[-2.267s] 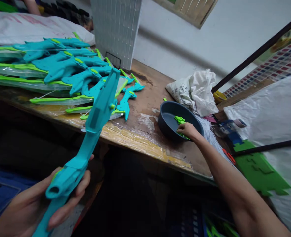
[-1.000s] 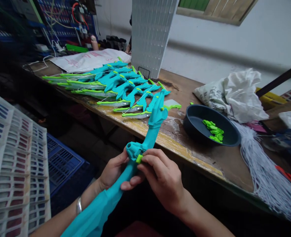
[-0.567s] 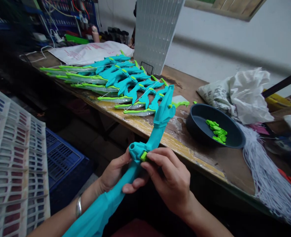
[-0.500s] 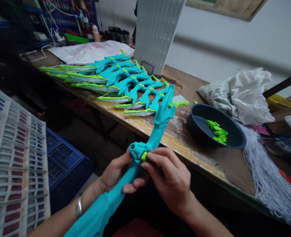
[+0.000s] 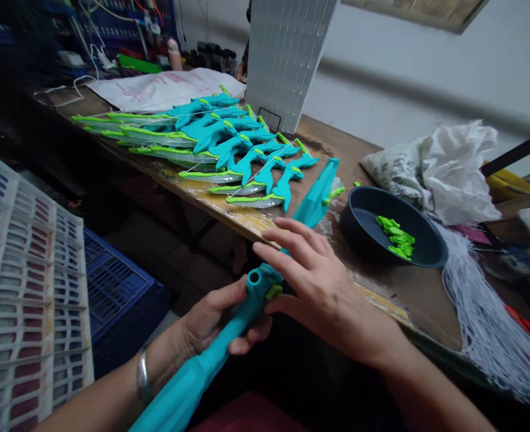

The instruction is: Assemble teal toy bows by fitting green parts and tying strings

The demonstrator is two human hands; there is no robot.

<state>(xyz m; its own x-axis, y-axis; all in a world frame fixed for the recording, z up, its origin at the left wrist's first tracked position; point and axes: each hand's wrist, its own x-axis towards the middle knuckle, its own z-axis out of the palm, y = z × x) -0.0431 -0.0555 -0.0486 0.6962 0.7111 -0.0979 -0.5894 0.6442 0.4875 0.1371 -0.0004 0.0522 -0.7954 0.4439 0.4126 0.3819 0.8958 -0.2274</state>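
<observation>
My left hand (image 5: 213, 315) is wrapped around the middle of a teal plastic toy bow (image 5: 179, 387), which runs slantwise from the bottom edge up toward the table. Beside the round hole at the bow's middle, a small green piece (image 5: 274, 292) sits in its side. Over the bow's upper part my right hand (image 5: 325, 288) is open, fingers stretched out, its thumb close to the green piece; whether it touches cannot be seen. On the table lie several teal-and-green toy bows (image 5: 244, 156) in an overlapping row. More green pieces (image 5: 396, 235) lie in a dark bowl (image 5: 427, 234).
A wooden table (image 5: 422, 306) runs across the view. Right of the bowl hang white strings (image 5: 476, 306), with plastic sacks (image 5: 404, 168) behind. A grey pillar (image 5: 287, 66) rises at the back. White crates (image 5: 35, 288) and a blue crate (image 5: 116, 282) stand at the left.
My right hand has let go of the green piece, opened its fingers and moved up over the bow. The bow has turned and shifted slightly to the right in my left hand.
</observation>
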